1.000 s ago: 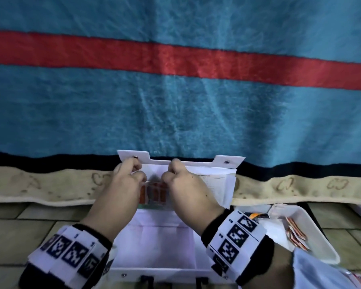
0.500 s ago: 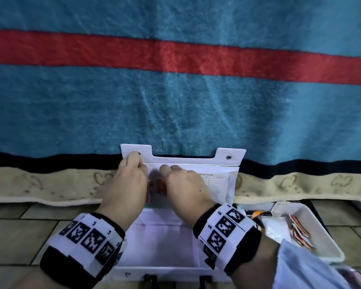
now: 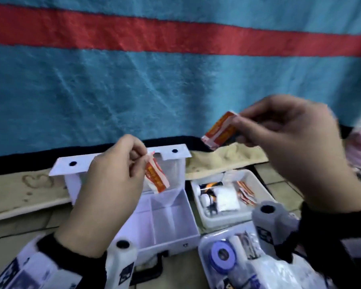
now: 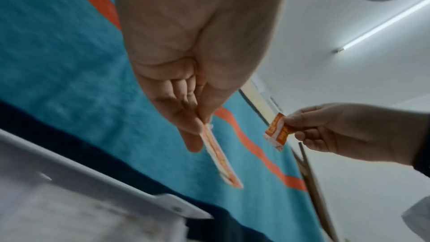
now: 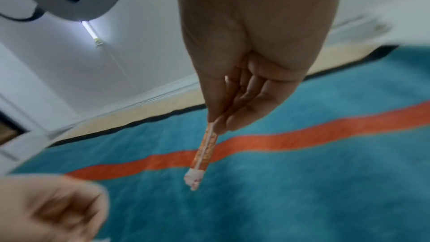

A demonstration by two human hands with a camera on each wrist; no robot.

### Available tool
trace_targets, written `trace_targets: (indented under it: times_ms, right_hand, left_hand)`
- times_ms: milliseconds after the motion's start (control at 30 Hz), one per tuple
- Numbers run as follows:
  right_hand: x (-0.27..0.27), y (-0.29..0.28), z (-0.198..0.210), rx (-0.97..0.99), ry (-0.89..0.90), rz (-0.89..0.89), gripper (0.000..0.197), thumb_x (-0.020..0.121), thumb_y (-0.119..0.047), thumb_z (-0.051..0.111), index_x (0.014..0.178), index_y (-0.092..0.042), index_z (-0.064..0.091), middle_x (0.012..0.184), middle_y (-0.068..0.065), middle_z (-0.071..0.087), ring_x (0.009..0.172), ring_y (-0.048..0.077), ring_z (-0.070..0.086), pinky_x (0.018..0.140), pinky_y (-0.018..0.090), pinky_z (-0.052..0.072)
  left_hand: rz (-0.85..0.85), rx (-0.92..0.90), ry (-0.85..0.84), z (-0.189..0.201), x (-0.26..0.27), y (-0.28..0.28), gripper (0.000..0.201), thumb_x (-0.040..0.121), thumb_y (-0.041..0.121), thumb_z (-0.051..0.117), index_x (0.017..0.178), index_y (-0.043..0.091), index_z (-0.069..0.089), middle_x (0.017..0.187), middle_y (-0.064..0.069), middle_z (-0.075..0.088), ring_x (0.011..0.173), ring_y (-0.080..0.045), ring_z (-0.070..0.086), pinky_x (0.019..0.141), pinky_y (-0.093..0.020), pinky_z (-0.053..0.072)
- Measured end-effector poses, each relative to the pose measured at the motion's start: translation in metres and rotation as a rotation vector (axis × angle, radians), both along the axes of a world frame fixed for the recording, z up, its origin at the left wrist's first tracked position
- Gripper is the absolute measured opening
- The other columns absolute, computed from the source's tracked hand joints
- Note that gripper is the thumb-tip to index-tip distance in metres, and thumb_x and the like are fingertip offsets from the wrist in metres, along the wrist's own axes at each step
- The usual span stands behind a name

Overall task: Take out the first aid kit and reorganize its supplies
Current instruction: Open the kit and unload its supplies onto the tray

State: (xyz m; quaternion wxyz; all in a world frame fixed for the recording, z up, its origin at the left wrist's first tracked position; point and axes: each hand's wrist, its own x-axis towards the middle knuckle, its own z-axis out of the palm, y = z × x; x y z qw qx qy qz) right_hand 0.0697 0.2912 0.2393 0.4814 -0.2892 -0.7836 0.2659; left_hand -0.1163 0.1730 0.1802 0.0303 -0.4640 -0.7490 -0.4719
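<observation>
A thin orange packet (image 3: 156,177) is pinched at its top edge between thumb and fingertips of the left hand (image 3: 111,184) and hangs over the far part of the open kit (image 3: 171,222). A second packet (image 3: 221,129) is pinched at one end by the right hand (image 3: 296,151), held high and well apart from the first, above the far tray (image 3: 256,180). Both grips are taken on a narrow margin only; a packet is judged likely to slip or swing free if moved quickly. A dropped packet could land in the wrong compartment, in the near tray (image 3: 204,247) beside the tape roll (image 3: 222,254), or on the floor (image 3: 19,228). The frames are blurred, so finer detail cannot be told.
</observation>
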Motion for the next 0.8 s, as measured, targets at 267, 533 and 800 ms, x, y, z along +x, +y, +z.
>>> trace_targets:
  times_ms: [267,533,800]
  right_hand:
    - [0.165,-0.02,-0.056,-0.438,-0.016,-0.334,0.011,0.065,-0.03,0.074,0.072,-0.022,0.072,0.068,-0.002,0.074,0.059,0.015,0.07,0.06,0.028,0.06]
    - [0.192,-0.051,-0.165,-0.968,-0.025,-0.506,0.01,0.081,0.004,0.067,0.072,0.002,0.067,0.064,0.022,0.069,0.049,0.019,0.062,0.056,0.034,0.056]
    - [0.175,-0.06,-0.197,-0.957,-0.185,-0.573,0.015,0.076,-0.004,0.066,0.061,-0.004,0.066,0.048,0.007,0.066,0.041,0.015,0.062,0.046,0.027,0.054]
  left_hand:
    - [-0.382,-0.154,-0.101,-0.036,0.098,0.041,0.015,0.084,0.024,0.066,0.081,0.031,0.053,0.081,0.012,0.061,0.062,-0.005,0.066,0.057,-0.017,0.047]
    - [-0.597,-0.326,0.024,-0.065,0.145,0.06,0.02,0.085,0.021,0.066,0.072,0.029,0.055,0.077,0.01,0.061,0.068,-0.006,0.062,0.067,-0.036,0.052]
    - [-0.675,-0.374,0.099,-0.078,0.159,0.066,0.011,0.084,0.022,0.068,0.077,0.03,0.066,0.079,0.011,0.059,0.069,-0.004,0.057,0.063,-0.016,0.043]
